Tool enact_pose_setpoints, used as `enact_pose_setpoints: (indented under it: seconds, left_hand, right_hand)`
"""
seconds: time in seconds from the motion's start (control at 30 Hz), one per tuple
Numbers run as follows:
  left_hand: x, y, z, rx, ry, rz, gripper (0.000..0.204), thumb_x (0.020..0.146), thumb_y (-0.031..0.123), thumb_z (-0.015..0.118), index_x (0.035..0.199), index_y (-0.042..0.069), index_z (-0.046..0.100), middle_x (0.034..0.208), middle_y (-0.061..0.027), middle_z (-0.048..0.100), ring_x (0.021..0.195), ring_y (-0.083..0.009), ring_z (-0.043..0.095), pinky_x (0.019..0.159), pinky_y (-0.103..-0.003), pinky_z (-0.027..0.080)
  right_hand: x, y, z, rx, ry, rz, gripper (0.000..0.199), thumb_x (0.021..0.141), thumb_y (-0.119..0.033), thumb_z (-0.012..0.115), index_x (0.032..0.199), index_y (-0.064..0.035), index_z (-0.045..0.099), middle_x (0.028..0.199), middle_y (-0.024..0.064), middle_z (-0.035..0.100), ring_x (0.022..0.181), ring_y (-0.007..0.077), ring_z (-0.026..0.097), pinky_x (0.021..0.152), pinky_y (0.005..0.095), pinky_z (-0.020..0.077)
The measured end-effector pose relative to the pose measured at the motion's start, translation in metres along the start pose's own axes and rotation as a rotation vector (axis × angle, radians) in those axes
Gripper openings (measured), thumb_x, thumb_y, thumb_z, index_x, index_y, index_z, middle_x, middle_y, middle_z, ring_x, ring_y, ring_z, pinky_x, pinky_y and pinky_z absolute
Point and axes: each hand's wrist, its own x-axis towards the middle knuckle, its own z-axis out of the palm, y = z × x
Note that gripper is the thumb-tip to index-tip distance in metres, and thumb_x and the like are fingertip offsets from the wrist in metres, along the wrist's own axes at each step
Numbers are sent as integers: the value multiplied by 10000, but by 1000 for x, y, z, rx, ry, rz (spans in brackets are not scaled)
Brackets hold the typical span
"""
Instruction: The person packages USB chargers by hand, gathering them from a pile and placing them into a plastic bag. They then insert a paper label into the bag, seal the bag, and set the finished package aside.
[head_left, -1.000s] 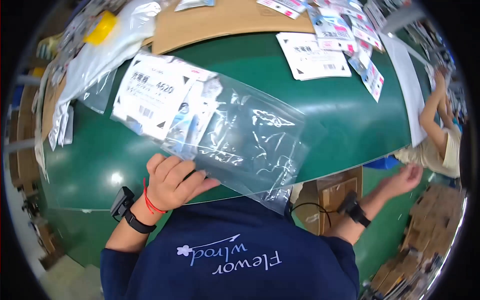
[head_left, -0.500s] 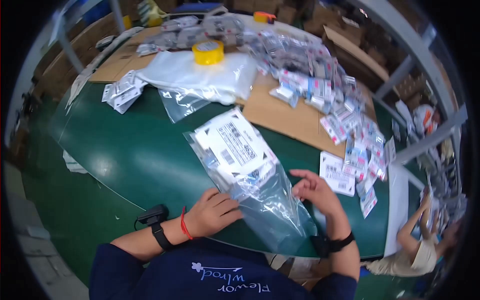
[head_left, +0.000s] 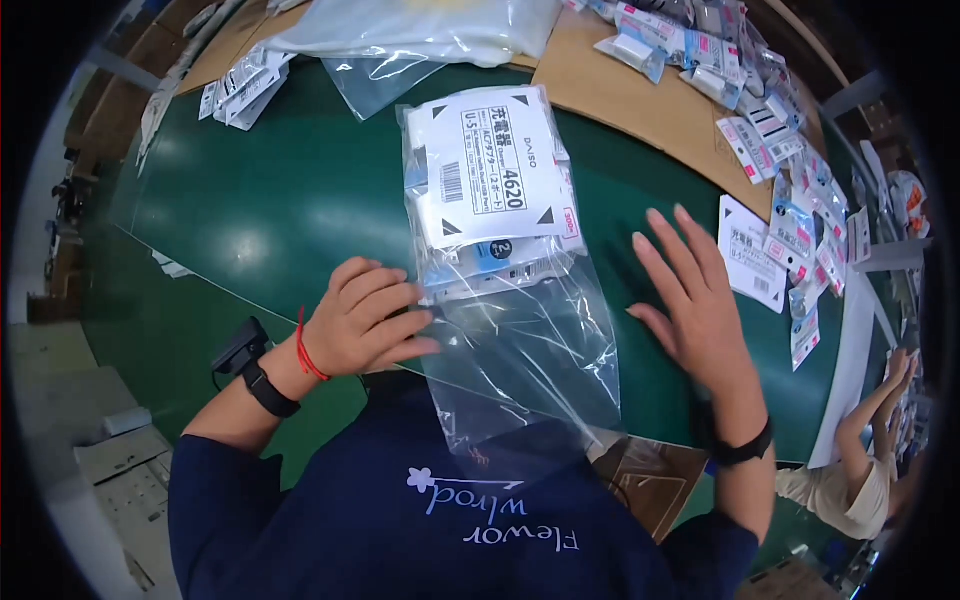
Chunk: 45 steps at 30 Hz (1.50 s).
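Head view: one clear bag (head_left: 525,340) lies mostly on the green surface (head_left: 300,220), holding one visible white card (head_left: 490,165) over packets (head_left: 497,258) too overlapped to count. Left hand (head_left: 372,318) curls at its left edge, grip impossible to tell; right hand (head_left: 692,300), beside it, spread and released.

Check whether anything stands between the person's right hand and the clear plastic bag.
Nothing visible does: only green tabletop shows between the open right hand and the clear plastic bag.

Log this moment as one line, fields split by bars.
left hand: at left edge of bag, grip unclear | right hand: open, apart from bag | bag: white card inside, near end overhanging table
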Motion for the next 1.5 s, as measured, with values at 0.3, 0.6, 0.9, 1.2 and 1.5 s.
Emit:
enact_pose_setpoints:
  seconds: [0.3,0.6,0.9,1.2,1.5]
  left_hand:
    - [10,11,6,-78,-122,64,371,769,135,695,1130,68,639,1158,-94,637,1018,-239,606,828,-334,478]
    - [19,-32,-6,-882,-471,-542,287,941,155,494,1127,-16,630,1142,-165,646,1072,-278,622,853,-335,512]
    - [59,-80,-22,-1407,93,-1002,343,975,249,499,1156,-22,606,1032,-153,680,917,-191,670,740,-307,536]
    - [85,-135,29,-894,505,-984,301,958,221,534,1080,-20,666,1025,-72,681,920,-109,589,815,-217,445]
    - [96,-155,45,-650,433,-811,273,942,175,545,1112,-13,646,1049,-115,655,941,-129,576,796,-224,451]
  right_hand:
    - [27,-19,54,83,-160,-616,479,790,-141,637,1257,-71,561,1279,106,566,1176,290,543,1024,425,405]
    - [49,-13,55,1198,-498,142,354,975,-219,465,1182,40,588,1099,163,652,1060,272,611,931,358,466]
    - [105,-3,17,1236,30,385,347,980,-300,488,1039,-1,652,900,86,685,806,131,629,782,241,474]
    - [135,44,73,1000,403,517,247,954,-237,554,922,-11,649,799,39,658,674,72,579,640,214,452]
    - [136,48,73,983,254,720,288,969,-239,521,837,-9,632,659,8,607,547,66,533,512,219,419]
